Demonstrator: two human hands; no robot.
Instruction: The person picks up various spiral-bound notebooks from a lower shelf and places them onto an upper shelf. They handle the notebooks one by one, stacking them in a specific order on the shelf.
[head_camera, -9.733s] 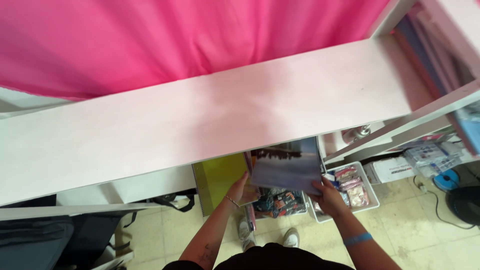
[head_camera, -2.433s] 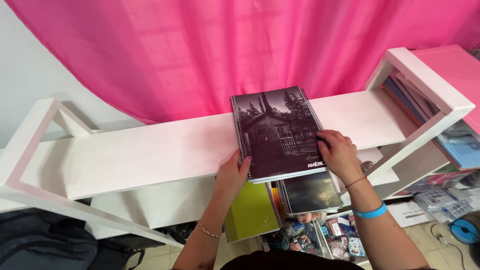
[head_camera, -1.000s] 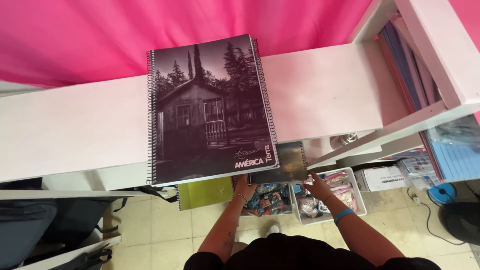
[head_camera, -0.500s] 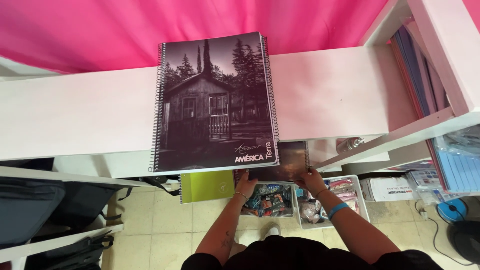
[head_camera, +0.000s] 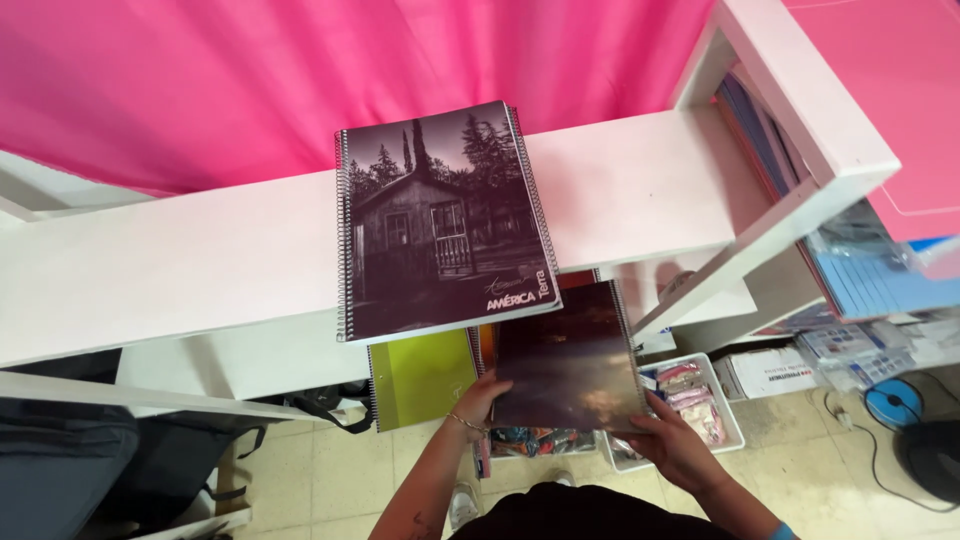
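Pink fabric (head_camera: 300, 80) fills the whole back of the view, and compared to half a second ago the dark glossy notebook (head_camera: 570, 355) has come out from under the shelf and is now up in plain sight, held flat below the shelf edge. On the left there's a dark bag (head_camera: 60, 470) down on the floor, then the white shelf (head_camera: 180, 270) running across, with the big spiral notebook with the cabin picture (head_camera: 440, 220) lying on top just like before, its lower edge hanging over the front. Under it a lime green notebook (head_camera: 420, 375) pokes out. The left hand (head_camera: 478, 398) is closed on the glossy notebook's lower left corner, fingers tucked under, bracelet on the wrist. The right hand (head_camera: 678, 450) is clamped on the lower right corner, thumb on top. Further right, a white tray of small packets (head_camera: 690, 395) sits on the tiled floor (head_camera: 340, 480), next to a white box (head_camera: 770, 372), and stacked blue paper (head_camera: 880, 285) fills the white rack (head_camera: 800, 110) on the far right.
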